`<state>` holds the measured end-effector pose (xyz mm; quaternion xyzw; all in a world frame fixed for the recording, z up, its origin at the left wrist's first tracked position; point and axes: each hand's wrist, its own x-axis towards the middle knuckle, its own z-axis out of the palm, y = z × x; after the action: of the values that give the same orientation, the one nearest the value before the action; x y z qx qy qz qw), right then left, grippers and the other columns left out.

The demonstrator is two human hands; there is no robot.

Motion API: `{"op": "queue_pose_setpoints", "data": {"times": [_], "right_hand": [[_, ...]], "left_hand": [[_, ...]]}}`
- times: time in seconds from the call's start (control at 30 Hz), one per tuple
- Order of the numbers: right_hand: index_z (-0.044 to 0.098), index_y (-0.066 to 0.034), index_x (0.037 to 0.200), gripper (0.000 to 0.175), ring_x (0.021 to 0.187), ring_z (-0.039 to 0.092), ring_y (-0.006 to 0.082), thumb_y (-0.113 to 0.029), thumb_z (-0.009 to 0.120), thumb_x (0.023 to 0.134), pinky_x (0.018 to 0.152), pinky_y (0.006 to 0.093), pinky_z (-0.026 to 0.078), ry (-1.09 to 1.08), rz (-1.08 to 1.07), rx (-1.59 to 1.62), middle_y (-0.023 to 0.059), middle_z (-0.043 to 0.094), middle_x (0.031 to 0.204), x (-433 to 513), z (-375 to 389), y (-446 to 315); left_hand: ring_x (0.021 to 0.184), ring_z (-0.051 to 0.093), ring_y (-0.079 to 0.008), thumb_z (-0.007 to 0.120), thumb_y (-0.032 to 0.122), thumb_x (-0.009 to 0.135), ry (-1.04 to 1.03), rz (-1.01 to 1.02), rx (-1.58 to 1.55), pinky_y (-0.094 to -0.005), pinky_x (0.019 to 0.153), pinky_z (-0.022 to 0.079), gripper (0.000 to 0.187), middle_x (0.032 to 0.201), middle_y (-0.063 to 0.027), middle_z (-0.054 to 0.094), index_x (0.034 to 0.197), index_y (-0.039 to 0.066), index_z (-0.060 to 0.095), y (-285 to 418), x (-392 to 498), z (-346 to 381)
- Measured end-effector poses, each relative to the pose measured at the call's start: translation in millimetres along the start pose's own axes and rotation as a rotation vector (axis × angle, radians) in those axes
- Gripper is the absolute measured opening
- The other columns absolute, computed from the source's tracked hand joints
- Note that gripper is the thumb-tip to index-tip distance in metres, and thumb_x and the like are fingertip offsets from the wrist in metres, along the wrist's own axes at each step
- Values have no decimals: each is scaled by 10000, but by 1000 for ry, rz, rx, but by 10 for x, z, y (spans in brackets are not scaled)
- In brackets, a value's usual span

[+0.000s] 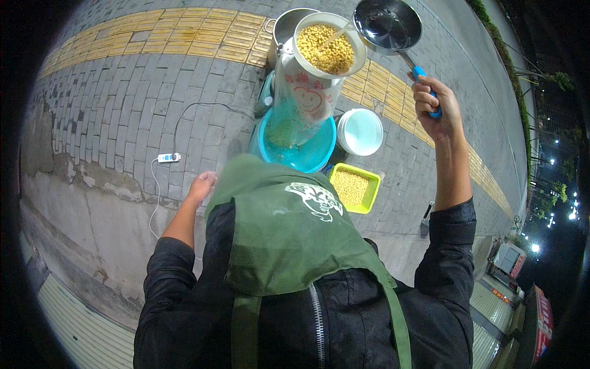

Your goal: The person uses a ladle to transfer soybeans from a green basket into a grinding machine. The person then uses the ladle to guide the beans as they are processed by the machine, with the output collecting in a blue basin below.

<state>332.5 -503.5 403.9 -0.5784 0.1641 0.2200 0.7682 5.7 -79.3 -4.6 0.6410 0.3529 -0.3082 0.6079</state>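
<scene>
My right hand (435, 104) grips the blue handle of a metal ladle (388, 25), raised and tilted. A thin stream of clear liquid (341, 32) runs from its lip into a white hopper (361, 57) filled with yellow soybeans (325, 48). Under the hopper hangs a clear plastic sheet or bag (306, 94) with red printing, its lower end in a blue basin (326, 154). My left hand (203, 187) hangs low beside the green apron (286, 235), touching no tool that I can see; its fingers are partly hidden and blurred.
Behind the hopper stands a large metal pot (288, 25). A white bucket (360, 131) and a yellow-green basket (373, 193) of soybeans sit right of the basin. A power strip (169, 157) with cords lies on the paving at left. Yellow tactile tiles (184, 30) cross beyond.
</scene>
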Motion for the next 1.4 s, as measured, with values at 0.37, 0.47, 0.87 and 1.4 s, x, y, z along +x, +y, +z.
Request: {"op": "queue_pose_setpoints", "data": {"times": [0.37, 0.47, 0.87, 1.4], "right_hand": [[473, 33, 1076, 164, 478, 344, -4, -74, 506, 957, 367, 149, 260, -25, 51, 51, -37, 408, 700, 41, -53, -43], [474, 31, 1073, 159, 477, 346, -3, -70, 506, 955, 368, 148, 261, -29, 78, 75, -34, 409, 698, 53, -44, -47], [466, 31, 1091, 163, 481, 327, -14, -73, 486, 966, 365, 140, 241, -16, 19, 5, -53, 385, 692, 43, -3, -50], [465, 34, 1104, 179, 479, 342, -10, -77, 486, 965, 367, 141, 250, 0, -13, -36, -48, 400, 694, 20, 4, -48]], "left_hand": [[883, 579, -139, 569, 246, 922, 56, -4, -40, -305, 754, 476, 285, 981, -27, 649, 1119, 58, 653, -35, 53, 40], [897, 584, -145, 567, 244, 921, 12, 18, -40, -304, 764, 476, 294, 1000, -36, 653, 1130, 53, 646, -70, 77, 26], [901, 587, -152, 578, 234, 912, 27, -15, -54, -329, 785, 487, 285, 980, -34, 646, 1134, 66, 640, 0, 62, 37], [900, 601, -145, 564, 219, 906, 39, 14, 4, -307, 783, 479, 295, 988, -51, 672, 1123, 43, 659, -23, 125, 21]]}}
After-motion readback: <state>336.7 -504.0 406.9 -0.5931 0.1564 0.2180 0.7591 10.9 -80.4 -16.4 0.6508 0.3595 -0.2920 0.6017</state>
